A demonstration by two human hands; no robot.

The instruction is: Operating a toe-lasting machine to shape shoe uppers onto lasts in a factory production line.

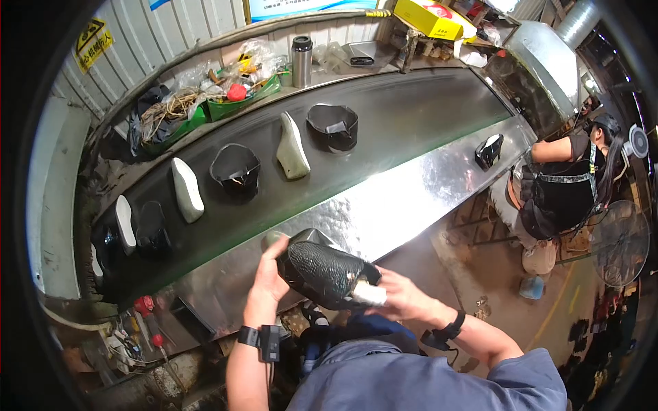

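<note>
In front of my body I hold a black textured shoe upper [322, 270] with both hands, above the near edge of the metal ledge. My left hand [271, 267] is closed round its left end, where a pale grey piece shows by the fingertips. At the right end my right hand [404, 294] grips the upper beside a white piece [370, 294] sticking out of it. That looks like part of a shoe last, but most of it is hidden. Some right fingers are hidden behind the upper.
White shoe lasts [293, 147] and black shoe uppers [235, 171] alternate along the dark conveyor belt [411, 103]. A black shoe [489, 151] stands on the shiny metal ledge [404, 198]. Behind the belt are a steel flask [301, 61] and green trays [243, 99]. A co-worker [562, 178] sits at right.
</note>
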